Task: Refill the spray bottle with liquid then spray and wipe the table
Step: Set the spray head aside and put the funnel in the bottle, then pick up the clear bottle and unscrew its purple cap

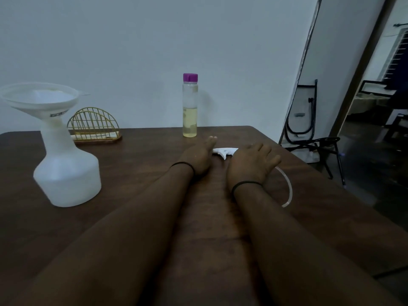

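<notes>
Spray bottle [66, 171]: we see frosted, bell-shaped plastic at nine o'clock, wide funnel [39, 100] seated in its neck.
Left hand [196, 157]: fingers straight, holding nothing.
Right hand [251, 164]: relaxed flat over white trigger head [224, 151].
Refill bottle [190, 107]: slim, clear, twelve o'clock.

The table [132, 195] looks like dark wood with a smooth, faintly sheeny top; the spray bottle [66, 173] and funnel [39, 100] are matt translucent white plastic; the napkin holder [93, 123] is gold wire metal; the refill bottle [190, 107] is clear and glossy with a purple plastic cap [190, 77].
</notes>
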